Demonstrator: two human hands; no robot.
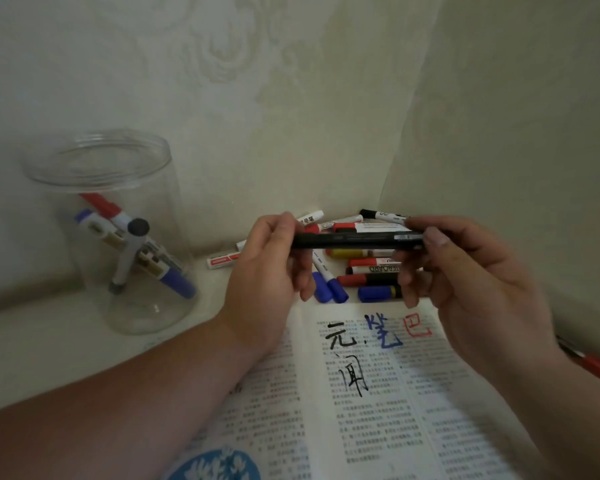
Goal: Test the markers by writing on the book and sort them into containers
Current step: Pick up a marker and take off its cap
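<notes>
Pale patterned wallpaper is closing in behind and to the right of a cream tabletop [49,348]. Above the open printed book [378,410], the left hand [267,268] and right hand [471,278] are each pinching one end of a long black marker [354,240], holding it level. Beyond the book's far edge, a loose pile of red, blue and black markers [357,271] is filling the corner. Left of the book, a clear plastic jar [104,230] is holding several markers, with bare tabletop lying around it.
</notes>
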